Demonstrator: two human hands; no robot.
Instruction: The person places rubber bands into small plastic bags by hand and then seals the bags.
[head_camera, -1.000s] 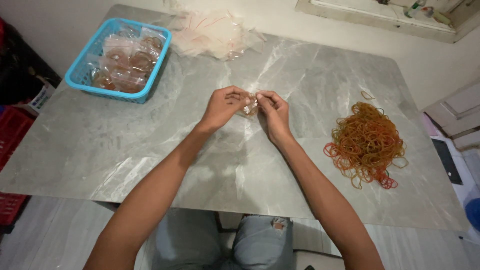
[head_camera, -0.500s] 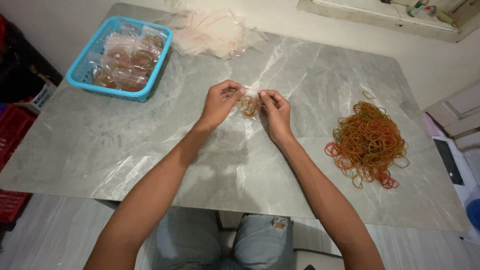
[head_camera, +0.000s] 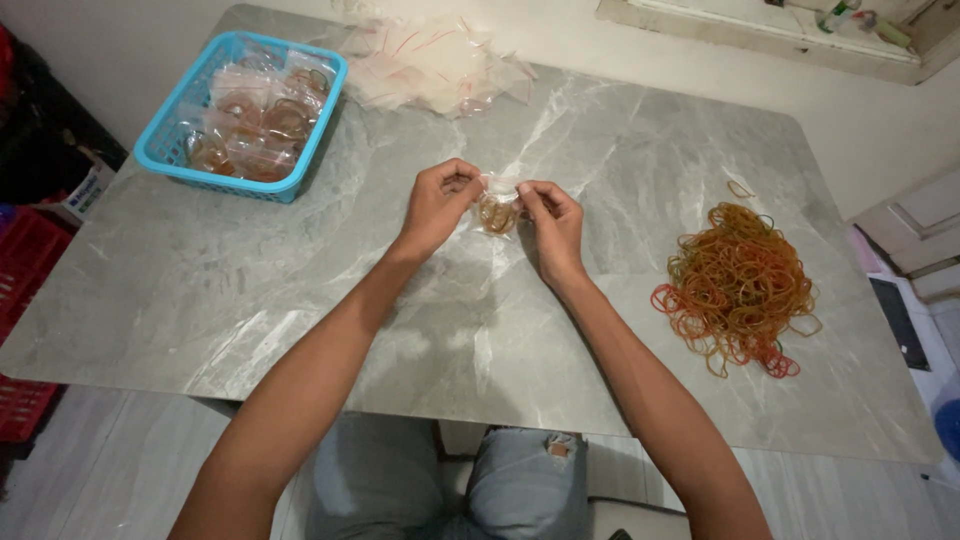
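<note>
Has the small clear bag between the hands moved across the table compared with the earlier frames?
No, not noticeably. The small clear bag with rubber bands inside stays pinched between the left hand and right hand, the same way off from the rubber band pile and blue basket.

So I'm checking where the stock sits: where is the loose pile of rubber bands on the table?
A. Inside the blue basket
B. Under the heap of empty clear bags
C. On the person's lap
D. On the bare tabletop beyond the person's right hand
D: the loose pile of rubber bands lies on the bare marble table, out past the right hand, apart from the blue basket.
</note>
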